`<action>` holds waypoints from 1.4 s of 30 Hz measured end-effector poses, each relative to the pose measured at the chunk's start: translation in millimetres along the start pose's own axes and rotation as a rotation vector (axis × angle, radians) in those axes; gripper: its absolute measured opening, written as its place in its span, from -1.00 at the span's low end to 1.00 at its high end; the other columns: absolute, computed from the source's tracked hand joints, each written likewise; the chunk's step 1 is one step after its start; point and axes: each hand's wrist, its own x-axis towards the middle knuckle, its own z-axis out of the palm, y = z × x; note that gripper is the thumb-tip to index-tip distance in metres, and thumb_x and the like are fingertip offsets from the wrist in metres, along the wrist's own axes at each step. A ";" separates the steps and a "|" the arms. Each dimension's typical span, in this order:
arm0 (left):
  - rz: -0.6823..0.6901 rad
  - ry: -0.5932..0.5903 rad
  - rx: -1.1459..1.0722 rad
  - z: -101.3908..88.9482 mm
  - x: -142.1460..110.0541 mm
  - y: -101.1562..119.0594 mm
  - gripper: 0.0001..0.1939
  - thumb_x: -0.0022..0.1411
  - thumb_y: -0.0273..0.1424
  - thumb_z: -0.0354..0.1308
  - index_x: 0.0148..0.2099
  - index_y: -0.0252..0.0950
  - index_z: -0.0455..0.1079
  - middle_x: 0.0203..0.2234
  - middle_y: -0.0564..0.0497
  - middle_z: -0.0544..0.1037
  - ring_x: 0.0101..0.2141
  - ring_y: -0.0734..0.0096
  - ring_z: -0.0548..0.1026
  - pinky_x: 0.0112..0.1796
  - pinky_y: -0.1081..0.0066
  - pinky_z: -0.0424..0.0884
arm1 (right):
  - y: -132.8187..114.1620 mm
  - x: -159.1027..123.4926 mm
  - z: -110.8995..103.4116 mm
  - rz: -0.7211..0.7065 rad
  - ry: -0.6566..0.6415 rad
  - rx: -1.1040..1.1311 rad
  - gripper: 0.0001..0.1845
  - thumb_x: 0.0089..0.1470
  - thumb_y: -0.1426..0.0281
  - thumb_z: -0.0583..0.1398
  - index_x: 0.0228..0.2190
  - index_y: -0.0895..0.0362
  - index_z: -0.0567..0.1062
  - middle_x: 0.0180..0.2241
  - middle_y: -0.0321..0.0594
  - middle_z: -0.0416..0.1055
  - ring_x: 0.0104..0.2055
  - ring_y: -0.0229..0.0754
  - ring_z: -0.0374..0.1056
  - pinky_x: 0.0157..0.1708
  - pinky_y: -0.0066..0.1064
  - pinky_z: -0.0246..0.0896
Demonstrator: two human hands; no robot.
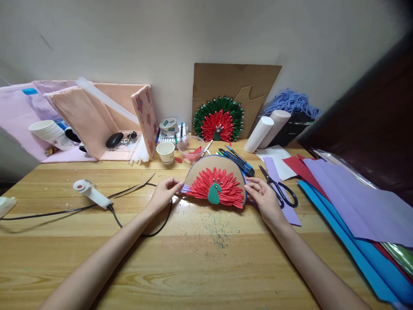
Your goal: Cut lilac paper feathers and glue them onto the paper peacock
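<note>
A half-round cardboard peacock (200, 165) is held between my two hands above the wooden table. Red petals fan out on its lower part, around a green peacock body (214, 193) with an eye. A thin blue line borders the curved rim. At the left corner my left hand (167, 191) pinches the piece beside a few purple petals (185, 188). My right hand (262, 197) grips the opposite edge between thumb and fingers, where a little purple also shows. Black-handled scissors (279, 186) lie just right of that hand, on a purple paper strip (292, 213).
A white glue gun (92, 194) with a black cord lies left. Behind stand a green-and-red peacock (218, 122) on a cardboard sheet (226, 77), a paper cup (165, 153), a plastic bowl (191, 148) and pens (237, 159). Coloured paper sheets (358, 202) cover the right side.
</note>
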 end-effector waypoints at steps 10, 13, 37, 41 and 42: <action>0.003 -0.022 -0.004 -2.5 3.1 -2.4 -0.67 0.06 -0.14 0.15 -0.40 -0.36 0.41 -0.52 0.04 0.45 -0.48 0.47 0.37 -0.40 0.48 0.28 | 0.4 -2.7 4.4 0.033 -0.032 -0.007 -0.56 -0.23 0.20 0.35 -0.29 0.08 0.40 -0.47 -0.34 0.42 -0.49 -0.34 0.33 -0.54 -0.56 0.24; 0.022 -0.054 -0.002 -2.6 3.0 -3.7 -0.71 0.04 -0.19 0.18 -0.38 -0.36 0.41 -0.55 0.07 0.42 -0.51 0.50 0.33 -0.45 0.51 0.23 | 0.6 -4.3 8.7 0.058 -0.047 -0.014 -0.56 -0.25 0.18 0.35 -0.31 0.09 0.40 -0.47 -0.33 0.43 -0.50 -0.33 0.34 -0.53 -0.53 0.26; 0.131 -0.203 0.644 58.8 -2.0 72.4 -0.61 0.23 -0.16 -0.11 -0.32 -0.28 0.46 -0.39 -0.05 0.56 -0.35 0.26 0.47 -0.33 0.38 0.28 | -33.9 3.8 -27.9 -0.167 0.088 -0.799 -0.77 0.01 0.23 0.12 -0.40 0.13 0.44 -0.36 -0.18 0.48 -0.29 -0.07 0.40 -0.30 -0.33 0.23; 0.188 -0.272 0.308 123.5 14.6 78.5 -0.71 0.14 -0.18 0.05 -0.30 -0.31 0.41 -0.34 -0.07 0.55 -0.29 0.29 0.48 -0.24 0.37 0.32 | -35.0 1.3 -23.2 -0.140 -0.030 -0.345 -0.72 -0.07 0.17 0.21 -0.39 0.13 0.39 -0.35 -0.19 0.47 -0.26 -0.08 0.41 -0.26 -0.32 0.30; 0.182 -0.238 0.247 136.8 21.5 79.2 -0.71 0.11 -0.17 0.10 -0.32 -0.32 0.39 -0.36 -0.08 0.54 -0.31 0.30 0.48 -0.27 0.37 0.33 | -34.0 0.0 -20.7 -0.140 -0.058 -0.301 -0.72 -0.08 0.18 0.22 -0.39 0.13 0.37 -0.36 -0.20 0.47 -0.26 -0.09 0.41 -0.27 -0.32 0.31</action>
